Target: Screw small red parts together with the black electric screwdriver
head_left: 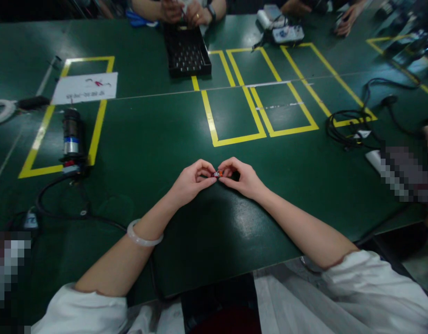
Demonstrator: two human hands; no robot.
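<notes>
Over the green table my two hands meet fingertip to fingertip. Between them is a tiny silver and orange part (218, 174), too small to name. My left hand (195, 181) pinches its left side with thumb and fingers, and the fingertips cover some of it. From the other side, my right hand (242, 177) pinches the orange end in the same way. A pale bangle circles my left wrist.
A black tray (189, 51) of small upright pieces stands at the back, near another person's hands (186, 11). Left lie a black cylindrical tool (71, 132) and a white sheet (86, 88). Coiled black cable (346, 127) lies right. Yellow tape (239, 139) marks rectangles on the green table (147, 130).
</notes>
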